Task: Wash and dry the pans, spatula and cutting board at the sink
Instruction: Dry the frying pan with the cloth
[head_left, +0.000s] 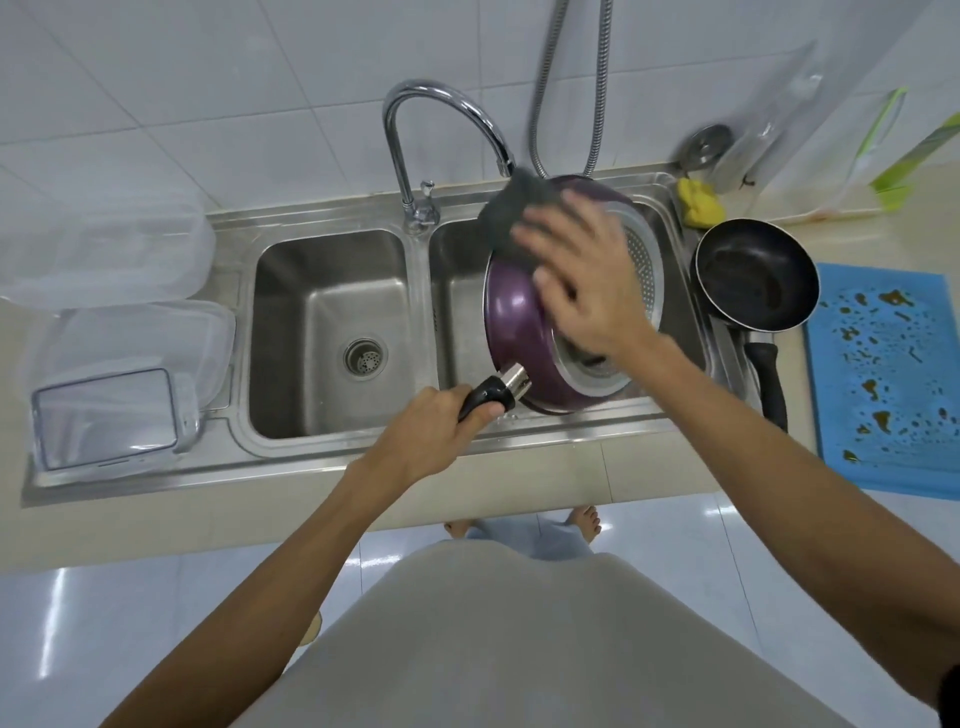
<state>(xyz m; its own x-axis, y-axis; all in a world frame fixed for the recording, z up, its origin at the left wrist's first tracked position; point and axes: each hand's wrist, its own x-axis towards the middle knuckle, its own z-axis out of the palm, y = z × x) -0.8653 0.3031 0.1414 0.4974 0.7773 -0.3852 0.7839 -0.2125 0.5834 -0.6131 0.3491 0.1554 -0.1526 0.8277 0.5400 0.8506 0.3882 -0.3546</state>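
A person tilts a glossy purple pan (511, 306) over the right basin of a steel sink (457, 260), left hand (441, 421) curled tight round its black handle (485, 399). The right hand (587, 275), fingers spread flat, presses a coarse grey cloth (511, 213) against the pan's underside. A round black pan (756, 273) and a stained blue cutting board (883, 374) lie to the right.

Purple pan (511, 306), black pan (756, 275), yellow sponge (701, 203), brown-spotted blue board (883, 379).
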